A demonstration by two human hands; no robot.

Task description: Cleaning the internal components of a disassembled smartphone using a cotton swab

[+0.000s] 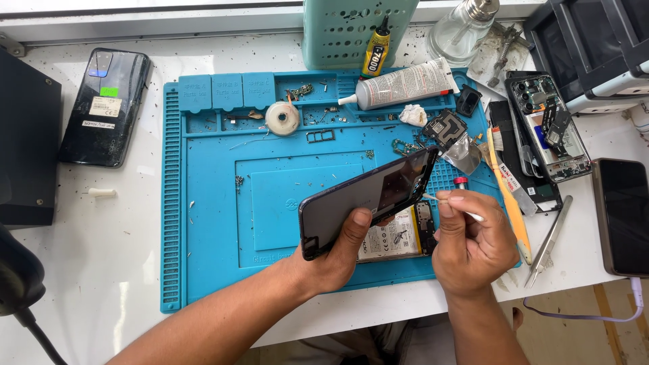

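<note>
Both hands are working just above the near edge of a blue repair mat point(209, 203) lying on a white desk point(101, 270). Left hand point(338, 253) is gripping a dark phone back cover point(368, 199), fingers wrapped under it and thumb pressing on its face, tilting it up on edge so that its far rim is facing the other hand. Right hand point(470, 243) is pinching a thin white stick point(466, 211) between thumb and fingertips, its tip pointing at the raised rim of the cover, a grip that appears to be giving fine control along the edge. Beneath the cover, an opened phone body point(405, 233) is lying flat on the mat, its battery and board partly showing, kept directly under the work. Farther back on the mat, a white glue tube point(405, 84), a small black-and-yellow adhesive bottle point(376, 51) and a roll of thin tape point(282, 118) are sitting near the moulded trays, within reach but away from the hands. To the right, a yellow-handled brush point(508, 196) and metal tweezers point(549, 240) are lying beside the mat, and a second opened phone point(547, 128) is resting near them with a dark-screened phone point(623, 215) just beyond. A black phone point(105, 107) with stickers is lying well apart on the left of the desk.
</note>
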